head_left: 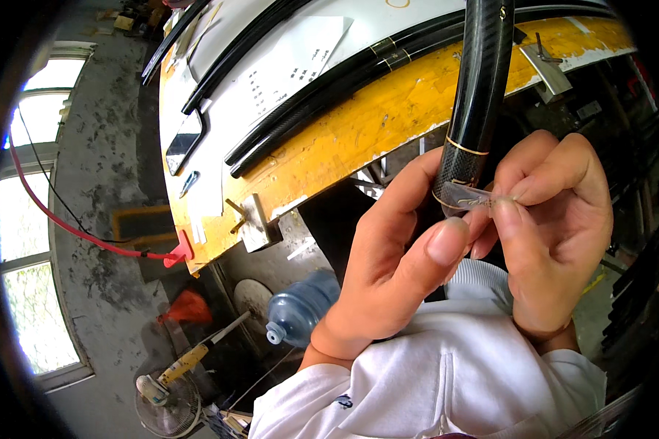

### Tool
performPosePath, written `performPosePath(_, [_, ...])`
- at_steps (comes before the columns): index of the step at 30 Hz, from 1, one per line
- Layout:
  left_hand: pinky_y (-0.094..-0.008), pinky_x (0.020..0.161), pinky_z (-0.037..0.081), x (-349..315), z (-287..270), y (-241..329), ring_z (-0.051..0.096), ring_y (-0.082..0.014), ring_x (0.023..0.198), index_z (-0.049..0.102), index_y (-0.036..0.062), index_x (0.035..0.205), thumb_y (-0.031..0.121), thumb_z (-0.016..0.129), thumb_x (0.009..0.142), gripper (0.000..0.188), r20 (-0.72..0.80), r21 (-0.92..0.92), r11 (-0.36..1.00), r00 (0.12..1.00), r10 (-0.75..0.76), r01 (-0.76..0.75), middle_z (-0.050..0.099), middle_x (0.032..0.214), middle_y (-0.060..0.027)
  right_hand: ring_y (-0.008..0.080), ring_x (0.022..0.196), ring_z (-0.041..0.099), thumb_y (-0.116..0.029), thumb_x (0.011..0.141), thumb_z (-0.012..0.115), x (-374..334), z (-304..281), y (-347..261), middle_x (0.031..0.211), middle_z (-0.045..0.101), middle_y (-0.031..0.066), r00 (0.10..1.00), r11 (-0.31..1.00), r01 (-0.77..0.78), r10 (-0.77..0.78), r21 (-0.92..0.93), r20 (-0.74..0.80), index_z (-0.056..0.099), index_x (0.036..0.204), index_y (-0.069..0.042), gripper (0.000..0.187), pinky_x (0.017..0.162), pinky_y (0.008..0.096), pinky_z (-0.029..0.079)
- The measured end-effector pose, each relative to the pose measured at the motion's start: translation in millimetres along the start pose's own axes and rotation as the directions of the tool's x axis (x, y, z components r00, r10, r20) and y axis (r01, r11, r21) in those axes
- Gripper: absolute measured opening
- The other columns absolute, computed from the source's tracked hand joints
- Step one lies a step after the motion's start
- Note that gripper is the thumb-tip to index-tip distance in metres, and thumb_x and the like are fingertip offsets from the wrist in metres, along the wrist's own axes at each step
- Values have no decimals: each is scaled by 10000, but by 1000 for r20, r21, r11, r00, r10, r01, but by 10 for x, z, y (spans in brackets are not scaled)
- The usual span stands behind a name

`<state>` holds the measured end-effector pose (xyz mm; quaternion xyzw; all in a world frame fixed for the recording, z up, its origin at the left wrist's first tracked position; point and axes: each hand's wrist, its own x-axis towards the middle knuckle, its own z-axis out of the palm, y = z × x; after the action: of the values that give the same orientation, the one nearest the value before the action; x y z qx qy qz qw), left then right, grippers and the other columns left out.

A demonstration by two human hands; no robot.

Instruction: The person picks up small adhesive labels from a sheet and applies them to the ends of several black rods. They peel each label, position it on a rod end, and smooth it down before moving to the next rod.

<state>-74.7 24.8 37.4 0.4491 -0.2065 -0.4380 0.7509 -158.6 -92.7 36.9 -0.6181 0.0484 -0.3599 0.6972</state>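
A glossy black carbon-weave tube (479, 80) with thin gold rings slants down from the top edge toward me. My left hand (388, 274) is closed around its near end, the fingers behind it and the thumb in front, close to my right fingertips. A small strip of clear film (463, 195) with gold lettering lies against the tube near that end. Between thumb and index finger, my right hand (553, 227) pinches the strip's right end. The tube's very tip is partly hidden by the film and my fingers.
Beyond my hands is a worktable with a worn yellow edge (329, 146). Several black tubes (307, 102), a printed paper sheet (300, 58) and a phone (187, 143) lie on it. Metal clamps (255, 223) sit at its edge. Below are a blue water jug (304, 304) and a fan (168, 402).
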Motion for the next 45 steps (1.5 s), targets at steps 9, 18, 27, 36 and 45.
performPosePath(9, [-170, 581, 340, -16, -58, -16, 433, -35, 663, 359, -60, 1409, 312, 495, 978, 585, 22, 81, 993, 997, 78, -80, 561, 871, -17, 114, 565, 599, 15, 872, 547, -3, 53, 31, 852, 501, 105, 1000, 997, 14, -15, -76, -11, 408, 930, -25, 156, 449, 193, 471])
performPosePath(18, [-175, 597, 347, 17, -78, -50, 428, -34, 662, 384, -72, 1394, 311, 474, 993, 562, 52, 67, 988, 989, 136, -139, 563, 853, -14, 105, 518, 561, 0, 863, 549, -79, 210, 123, 831, 503, 108, 977, 1000, 19, -22, -16, -212, 407, 926, -25, 157, 430, 199, 451])
performPosePath(27, [-175, 591, 346, 43, -60, -30, 428, -36, 652, 390, -72, 1391, 267, 457, 1007, 517, 52, 113, 984, 989, 136, -141, 558, 836, -16, 93, 515, 537, -14, 863, 546, -3, 183, 93, 799, 507, 100, 986, 998, 42, -48, -38, -163, 410, 923, -32, 149, 421, 196, 426])
performPosePath(36, [-184, 604, 352, 65, -38, -62, 424, -43, 656, 383, -84, 1386, 256, 456, 1005, 517, 76, 34, 990, 988, 136, -139, 551, 833, -32, 88, 521, 537, -21, 867, 525, 7, 142, 33, 822, 504, 95, 992, 999, -10, 5, -41, -130, 401, 936, -47, 144, 430, 197, 431])
performPosePath(45, [-181, 600, 351, 86, -40, -80, 434, -45, 669, 381, -79, 1389, 287, 474, 996, 545, 104, 51, 990, 986, 129, -135, 553, 841, -31, 78, 528, 531, -36, 874, 514, -49, -7, 73, 824, 505, 90, 994, 997, -52, 46, -58, -94, 393, 943, -50, 139, 442, 192, 432])
